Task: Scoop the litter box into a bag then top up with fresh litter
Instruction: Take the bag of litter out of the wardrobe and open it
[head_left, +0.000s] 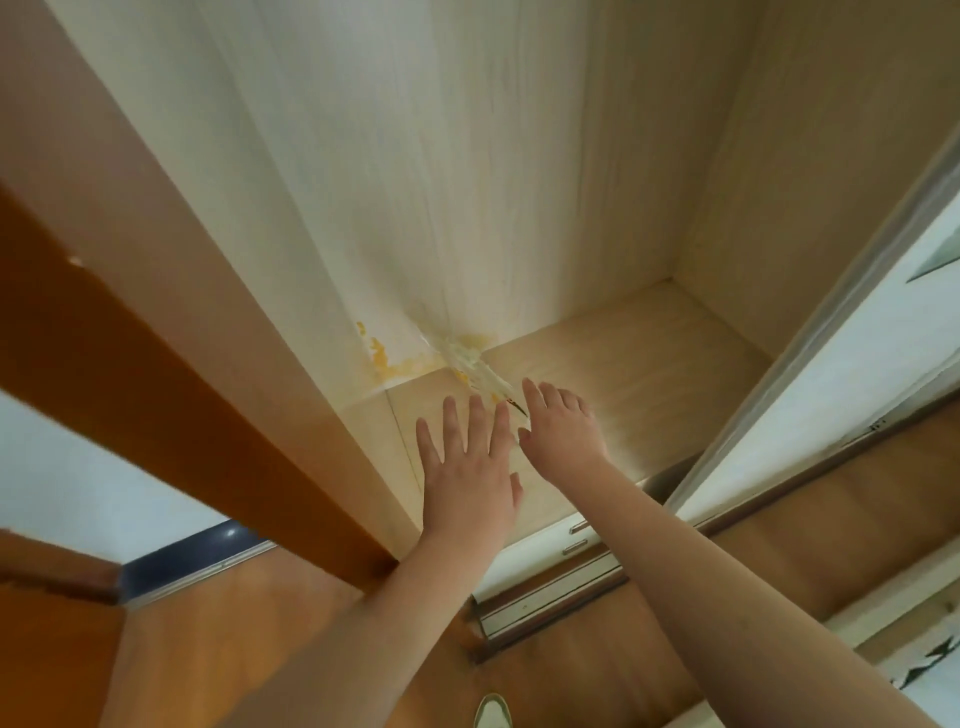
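A crumpled thin plastic bag (470, 361), translucent white with yellow print, lies in the back left corner of a pale wooden cupboard shelf (649, 364). My right hand (563, 434) lies on the bag's near end, its fingers bent down over it, and a scrap of white shows beside the thumb. My left hand (467, 467) hovers flat just left of it, fingers straight and spread, holding nothing. No litter box or scoop is in view.
An orange-brown door panel (156, 364) stands at the left of the opening, and a white sliding door (831, 389) on its floor track (550, 597) at the right. Small drawers with metal handles (576, 535) sit below the shelf. Wooden floor and a shoe tip (493, 714) lie underneath.
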